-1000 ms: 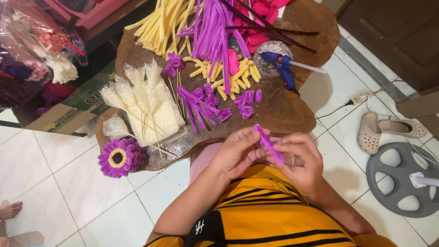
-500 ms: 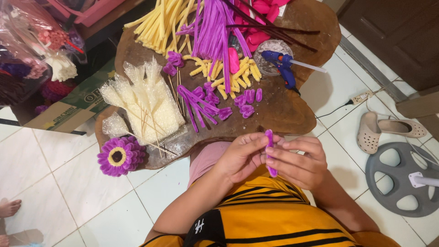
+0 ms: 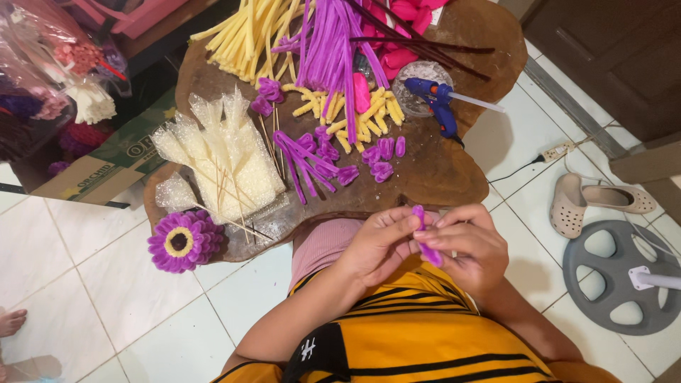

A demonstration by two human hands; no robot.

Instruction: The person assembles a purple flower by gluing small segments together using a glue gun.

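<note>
Fingers of left hand (image 3: 379, 245) and right hand (image 3: 464, 245) pinch purple stem (image 3: 423, 237) (upright).

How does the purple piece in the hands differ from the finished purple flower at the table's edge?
The purple piece is one narrow fuzzy strip bent over, pinched between the left hand and right hand; the purple flower is a full round bloom of many petals, lying untouched on the wooden table. The flower has a yellow ring and dark centre; the piece is purple only. The flower is much wider. Both look the same fuzzy purple.

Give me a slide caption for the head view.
Both hands bend a purple pipe cleaner beside a wooden board.
</note>
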